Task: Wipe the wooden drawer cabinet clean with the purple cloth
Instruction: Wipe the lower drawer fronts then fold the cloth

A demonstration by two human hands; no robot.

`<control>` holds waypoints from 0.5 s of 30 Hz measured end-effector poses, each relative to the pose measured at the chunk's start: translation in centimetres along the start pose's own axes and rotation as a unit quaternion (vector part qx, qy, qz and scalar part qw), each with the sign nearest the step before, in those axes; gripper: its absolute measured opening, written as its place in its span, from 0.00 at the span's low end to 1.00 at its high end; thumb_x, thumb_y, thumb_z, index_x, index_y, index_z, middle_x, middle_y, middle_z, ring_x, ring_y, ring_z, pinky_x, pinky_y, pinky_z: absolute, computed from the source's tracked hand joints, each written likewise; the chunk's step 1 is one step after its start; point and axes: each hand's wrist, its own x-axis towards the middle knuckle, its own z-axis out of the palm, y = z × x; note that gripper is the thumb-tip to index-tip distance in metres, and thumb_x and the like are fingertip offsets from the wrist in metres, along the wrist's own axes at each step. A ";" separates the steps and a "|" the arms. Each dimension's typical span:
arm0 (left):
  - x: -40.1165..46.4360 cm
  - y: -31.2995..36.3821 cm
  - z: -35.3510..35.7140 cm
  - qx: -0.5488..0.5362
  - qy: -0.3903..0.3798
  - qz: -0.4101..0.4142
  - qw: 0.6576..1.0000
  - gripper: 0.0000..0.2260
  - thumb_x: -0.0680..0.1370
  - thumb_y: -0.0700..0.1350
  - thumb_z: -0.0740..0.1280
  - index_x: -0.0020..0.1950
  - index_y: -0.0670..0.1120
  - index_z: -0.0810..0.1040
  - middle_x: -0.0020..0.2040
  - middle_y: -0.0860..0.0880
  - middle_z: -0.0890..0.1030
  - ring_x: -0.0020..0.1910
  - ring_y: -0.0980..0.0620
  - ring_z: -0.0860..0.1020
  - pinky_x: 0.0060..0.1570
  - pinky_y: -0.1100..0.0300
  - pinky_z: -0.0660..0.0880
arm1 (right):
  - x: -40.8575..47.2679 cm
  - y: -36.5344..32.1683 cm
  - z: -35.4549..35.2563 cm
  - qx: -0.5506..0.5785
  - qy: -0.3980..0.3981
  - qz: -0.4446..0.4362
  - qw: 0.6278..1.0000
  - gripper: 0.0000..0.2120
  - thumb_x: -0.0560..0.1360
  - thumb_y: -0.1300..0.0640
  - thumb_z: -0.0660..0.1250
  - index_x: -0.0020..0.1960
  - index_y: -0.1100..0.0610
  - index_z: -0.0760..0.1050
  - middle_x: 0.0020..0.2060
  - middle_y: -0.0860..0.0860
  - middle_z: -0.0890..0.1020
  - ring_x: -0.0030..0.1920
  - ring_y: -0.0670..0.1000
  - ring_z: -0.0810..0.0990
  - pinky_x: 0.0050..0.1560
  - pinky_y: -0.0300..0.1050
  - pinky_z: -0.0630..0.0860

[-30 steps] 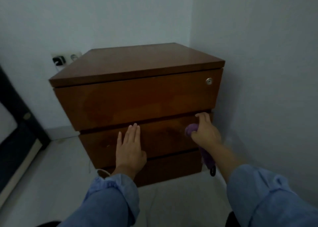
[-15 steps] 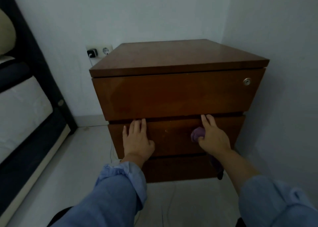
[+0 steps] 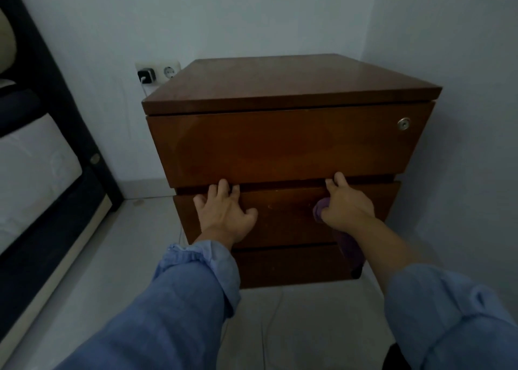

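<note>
The wooden drawer cabinet (image 3: pixel 280 145) stands on the floor in the room's corner, with three drawer fronts and a round lock (image 3: pixel 403 123) at the top right. My left hand (image 3: pixel 224 215) lies on the middle drawer front, its fingertips hooked over that drawer's top edge. My right hand (image 3: pixel 346 205) has its fingers curled over the same edge further right and holds the purple cloth (image 3: pixel 321 212) against the palm. The cloth's tail hangs down under my wrist across the bottom drawer.
A bed with a dark frame (image 3: pixel 70 134) and white mattress runs along the left. A wall socket with a black charger (image 3: pixel 146 76) sits behind the cabinet's left side, its thin cable trailing down. The right wall (image 3: pixel 462 117) is close beside the cabinet. Light floor tiles lie in front.
Both hands slid up the middle drawer front from lying flat on it to hooking their fingers over its top edge. The camera view shifted, bringing the bed into sight on the left.
</note>
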 end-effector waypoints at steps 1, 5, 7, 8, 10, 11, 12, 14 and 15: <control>0.1 0.0 -0.2 0.002 -0.003 -0.001 1.000 0.29 0.74 0.63 0.53 0.71 0.51 0.64 0.63 0.48 0.64 0.64 0.47 0.63 0.62 0.45 0.59 | 0.1 0.0 -0.2 -0.005 -0.002 -0.004 1.000 0.31 0.75 0.52 0.59 0.75 0.54 0.53 0.73 0.48 0.52 0.56 0.57 0.75 0.49 0.48 0.76; 0.1 0.4 -0.9 0.001 -0.021 -0.019 1.000 0.29 0.74 0.64 0.52 0.71 0.51 0.65 0.61 0.48 0.66 0.63 0.47 0.64 0.61 0.45 0.59 | 0.6 0.1 -0.8 -0.011 -0.028 -0.003 1.000 0.32 0.74 0.54 0.59 0.76 0.54 0.53 0.74 0.48 0.52 0.57 0.57 0.75 0.50 0.50 0.76; -0.2 0.7 -0.9 -0.012 -0.048 -0.036 0.998 0.31 0.74 0.64 0.53 0.73 0.51 0.62 0.63 0.49 0.67 0.64 0.46 0.63 0.63 0.44 0.57 | 0.6 0.0 -1.0 0.001 -0.040 0.004 0.999 0.33 0.72 0.55 0.60 0.76 0.54 0.53 0.73 0.48 0.54 0.59 0.58 0.74 0.51 0.51 0.76; -0.4 0.8 -0.8 -0.018 -0.062 -0.045 0.997 0.32 0.74 0.64 0.53 0.75 0.51 0.59 0.65 0.49 0.67 0.65 0.45 0.62 0.64 0.43 0.56 | 0.5 0.0 -1.1 0.008 -0.041 0.009 0.999 0.34 0.72 0.55 0.60 0.76 0.53 0.52 0.73 0.49 0.55 0.60 0.59 0.73 0.51 0.51 0.75; -0.9 1.1 -0.7 -0.033 -0.073 -0.060 0.995 0.34 0.74 0.65 0.54 0.76 0.50 0.54 0.67 0.48 0.66 0.67 0.44 0.61 0.68 0.42 0.54 | -0.2 0.2 -0.9 0.021 -0.032 0.012 0.999 0.35 0.72 0.54 0.60 0.76 0.51 0.51 0.72 0.51 0.55 0.56 0.58 0.74 0.46 0.49 0.75; -1.3 1.2 -0.6 -0.040 -0.071 -0.064 0.995 0.35 0.74 0.65 0.54 0.77 0.49 0.53 0.68 0.47 0.65 0.67 0.43 0.61 0.68 0.42 0.53 | -0.6 0.4 -0.6 0.030 -0.025 0.007 0.999 0.35 0.73 0.54 0.60 0.76 0.51 0.51 0.70 0.52 0.56 0.51 0.57 0.74 0.43 0.48 0.73; -1.5 1.2 -0.5 -0.045 -0.066 -0.066 0.995 0.36 0.74 0.65 0.54 0.77 0.49 0.52 0.68 0.47 0.65 0.68 0.43 0.61 0.69 0.42 0.54 | -0.9 0.7 -0.3 0.045 -0.017 -0.002 0.999 0.34 0.73 0.54 0.61 0.76 0.50 0.51 0.67 0.52 0.58 0.47 0.55 0.74 0.40 0.46 0.71; -1.7 1.2 -0.6 -0.049 -0.068 -0.065 0.994 0.36 0.74 0.65 0.55 0.77 0.48 0.52 0.68 0.46 0.64 0.68 0.43 0.60 0.69 0.41 0.54 | -1.3 1.2 0.1 0.103 -0.005 -0.014 0.995 0.33 0.72 0.56 0.62 0.75 0.48 0.56 0.60 0.50 0.61 0.44 0.52 0.72 0.38 0.45 0.70; -1.7 1.1 -0.7 -0.046 -0.072 -0.063 0.994 0.36 0.74 0.65 0.55 0.77 0.48 0.51 0.68 0.46 0.64 0.68 0.43 0.60 0.69 0.41 0.54 | -1.5 1.5 0.1 0.145 -0.002 -0.011 0.989 0.31 0.72 0.57 0.63 0.73 0.48 0.60 0.57 0.49 0.62 0.46 0.52 0.73 0.40 0.45 0.71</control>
